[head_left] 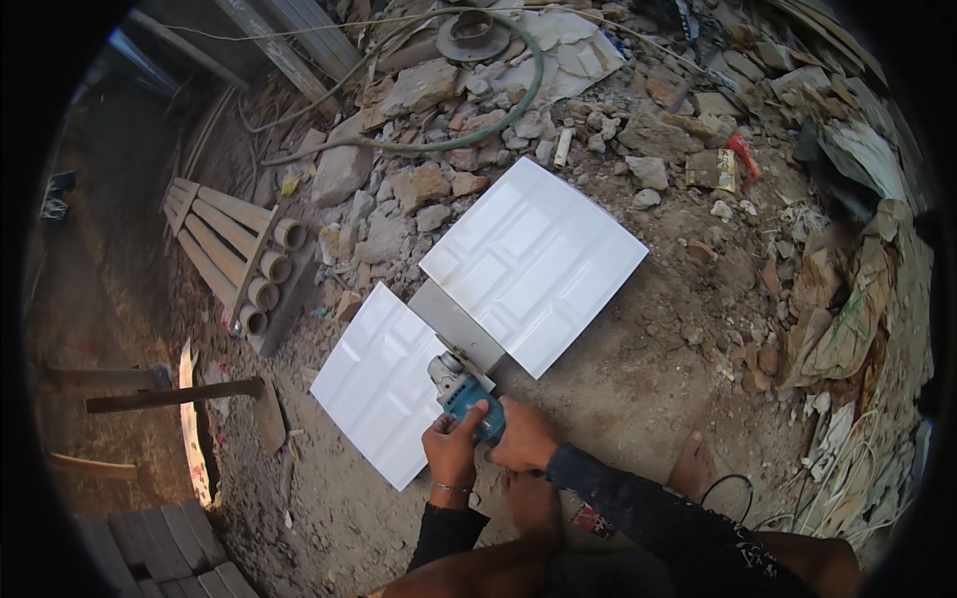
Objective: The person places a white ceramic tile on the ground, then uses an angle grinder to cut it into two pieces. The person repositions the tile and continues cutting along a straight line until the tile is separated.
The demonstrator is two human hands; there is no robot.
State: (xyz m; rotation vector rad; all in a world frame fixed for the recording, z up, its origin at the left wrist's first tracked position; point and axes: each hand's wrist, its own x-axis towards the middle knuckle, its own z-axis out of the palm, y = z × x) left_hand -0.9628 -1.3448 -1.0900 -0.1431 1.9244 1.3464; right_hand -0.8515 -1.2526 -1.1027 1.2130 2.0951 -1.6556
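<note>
A teal angle grinder (464, 396) with a silver gear head is gripped in both my hands. My right hand (526, 437) wraps its rear body. My left hand (454, 448) closes on its left side, the thumb lying along the casing. The grinder's head sits over the inner edge of a white tile (374, 379) with a raised brick pattern. Its disc shows only as a thin edge, and I cannot tell whether it spins or touches the tile. A larger white tile (538, 264) of the same pattern lies farther right. Between them shows a flat grey slab (459, 324).
Broken stones and rubble (419, 189) cover the far ground, crossed by a green hose (439, 147). Bound pipes (229, 249) lie at left, near a long-handled tool (174, 396). Stacked grey blocks (164, 543) stand lower left. My bare foot (691, 465) is near a black cable (733, 480).
</note>
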